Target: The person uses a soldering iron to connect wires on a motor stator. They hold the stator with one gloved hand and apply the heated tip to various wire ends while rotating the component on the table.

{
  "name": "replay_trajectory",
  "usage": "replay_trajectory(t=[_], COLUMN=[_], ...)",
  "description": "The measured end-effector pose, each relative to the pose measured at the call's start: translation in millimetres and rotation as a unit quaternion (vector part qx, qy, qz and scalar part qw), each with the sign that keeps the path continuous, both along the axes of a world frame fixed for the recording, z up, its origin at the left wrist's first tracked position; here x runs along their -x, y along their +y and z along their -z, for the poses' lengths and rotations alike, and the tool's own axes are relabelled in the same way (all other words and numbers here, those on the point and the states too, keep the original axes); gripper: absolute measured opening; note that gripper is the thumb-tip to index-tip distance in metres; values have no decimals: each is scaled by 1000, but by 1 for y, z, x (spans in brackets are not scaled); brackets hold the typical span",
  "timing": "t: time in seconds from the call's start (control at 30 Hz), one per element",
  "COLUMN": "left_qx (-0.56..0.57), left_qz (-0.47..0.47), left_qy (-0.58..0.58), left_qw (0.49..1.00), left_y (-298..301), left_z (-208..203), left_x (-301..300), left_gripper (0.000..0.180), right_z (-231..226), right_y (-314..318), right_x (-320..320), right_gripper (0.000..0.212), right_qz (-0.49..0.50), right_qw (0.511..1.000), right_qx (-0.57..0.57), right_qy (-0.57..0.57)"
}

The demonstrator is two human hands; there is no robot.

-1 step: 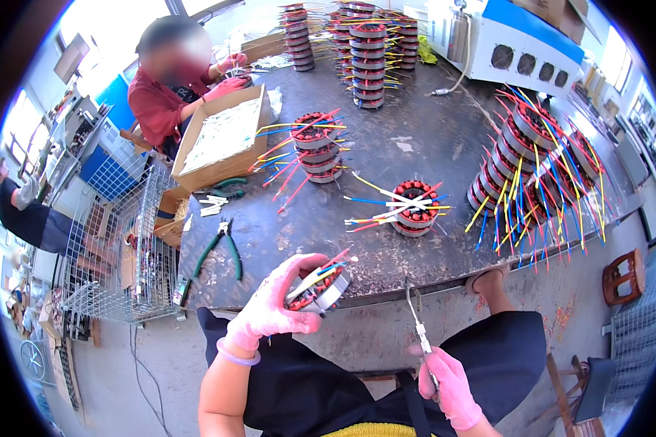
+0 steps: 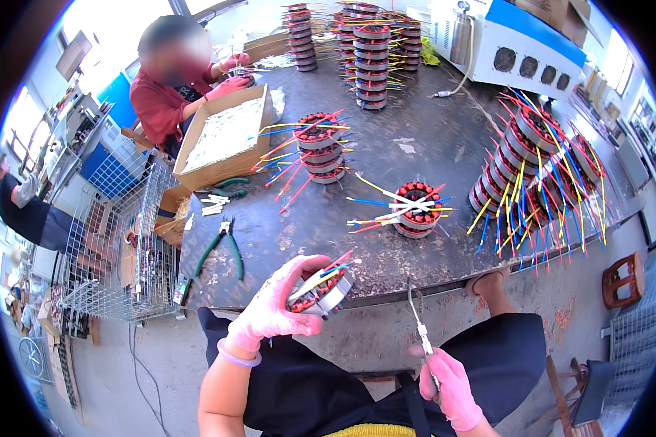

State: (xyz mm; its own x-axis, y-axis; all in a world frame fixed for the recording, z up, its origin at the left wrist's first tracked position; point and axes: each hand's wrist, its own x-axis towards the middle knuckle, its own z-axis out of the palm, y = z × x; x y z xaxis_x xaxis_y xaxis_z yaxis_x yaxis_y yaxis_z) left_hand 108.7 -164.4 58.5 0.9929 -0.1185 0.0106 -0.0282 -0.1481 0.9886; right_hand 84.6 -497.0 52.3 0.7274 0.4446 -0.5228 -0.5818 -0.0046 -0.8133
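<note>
Pink fabric gloves cover the left hand [image 2: 277,302] and the right hand [image 2: 452,390]. Thumb and fingers of the left are spread in a broad curve around a coil ring [image 2: 334,293], which sits tilted beside the near edge of the table [image 2: 306,240], its loose wires pointing up and away to the right. Fingers of the right are folded closely around a slim metal tool [image 2: 423,331] with a pale block along its shaft; its tip reaches toward the table edge, and it is too small and blurred for me to say what kind of tool it is.

Judging by its grey metal rim and packed red windings, the ring should feel dense and rather heavy for its size, stiff all round and perhaps a little slippery against a glove. Its wires look light and bendy, and the windings are probably the part most easily nicked. Best to take hold by the outer rim, thumb on one side and fingers opposite, rather than by the wires.

On the table, a single ring [image 2: 415,231] lies with white sleeves across its top, near a short stack of rings [image 2: 321,156]. Green-handled pliers [image 2: 235,253] lie spread to the left, with small white tubes [image 2: 213,206] just beyond them, near a cardboard box [image 2: 259,156]
</note>
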Motion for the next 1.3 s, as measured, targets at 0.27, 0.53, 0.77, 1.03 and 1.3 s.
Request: replay_trajectory(t=[0.27,0.53,0.77,1.03,1.3], left_qx=[42,91,47,43,28], left_qz=[17,10,5,2,1], left_qy=[14,69,32,39,31], left_qw=[999,993,998,998,999], left_y=[1,2,1,0,3], left_z=[-3,-6,-9,-11,-8], left_x=[8,11,9,8,8], left_gripper=[92,106,94,93,85], right_z=[-2,-8,-5,-4,-5], right_y=[8,13,16,16,17], right_x=[3,7,10,11,10], right_gripper=[41,42,47,48,50], right_qz=[-4,-12,-6,2,-5], right_qw=[1000,1000,999,999,999], right_qx=[1,18,33,19,33], right_qy=[-18,-18,-40,-38,-33])
